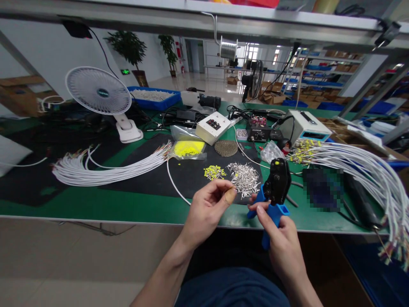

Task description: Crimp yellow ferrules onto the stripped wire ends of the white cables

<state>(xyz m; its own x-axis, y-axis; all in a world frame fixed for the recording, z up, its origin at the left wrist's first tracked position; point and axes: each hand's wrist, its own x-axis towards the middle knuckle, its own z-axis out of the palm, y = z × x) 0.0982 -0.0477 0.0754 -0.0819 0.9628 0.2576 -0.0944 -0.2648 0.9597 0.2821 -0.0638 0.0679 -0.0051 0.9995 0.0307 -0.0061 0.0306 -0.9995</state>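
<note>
Crimper (pixel 277 181), one: right of the pin pile (pixel 245 178), right hand (pixel 285 241) gripping its blue handles, which stand apart. Left hand (pixel 204 209): at the pile's near left, thumb and forefinger closed in a pinch; contents unclear. Cable (pixel 175 184): left of the pile. Risks, as judged: a slack pinch could lose a small part among the pins; a low swing of the crimper could scatter them. Obscured: crimper's mouth, too dark; cable's near run, lost at the left hand.
</note>
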